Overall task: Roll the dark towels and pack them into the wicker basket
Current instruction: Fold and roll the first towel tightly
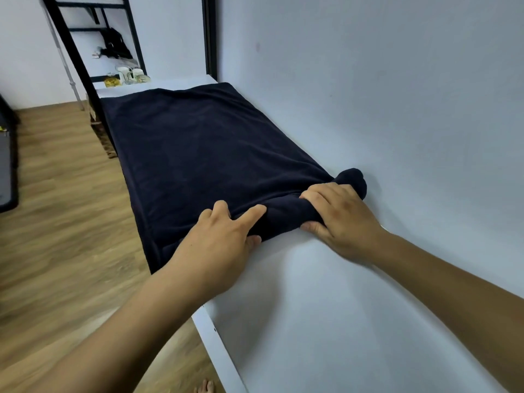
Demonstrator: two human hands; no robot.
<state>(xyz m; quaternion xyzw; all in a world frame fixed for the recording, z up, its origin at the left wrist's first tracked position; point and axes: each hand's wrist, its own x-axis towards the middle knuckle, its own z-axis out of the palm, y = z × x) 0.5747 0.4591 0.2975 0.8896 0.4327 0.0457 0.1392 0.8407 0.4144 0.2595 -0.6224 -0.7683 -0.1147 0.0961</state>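
A dark navy towel (195,143) lies spread along the white table (326,307), its left side hanging over the table's edge. Its near end is wound into a short roll (286,214) that runs across the table toward the wall. My left hand (224,245) grips the roll's left part, fingers on top and thumb underneath. My right hand (340,219) grips the right part the same way, close to the wall. The roll's right tip (354,180) sticks out past my fingers. No wicker basket is in view.
A pale wall (397,95) runs close along the table's right side. A black metal frame (85,66) stands at the far left end, with glass bottles (127,76) on the table behind the towel. Wooden floor (56,208) lies to the left, bare toes (204,387) below.
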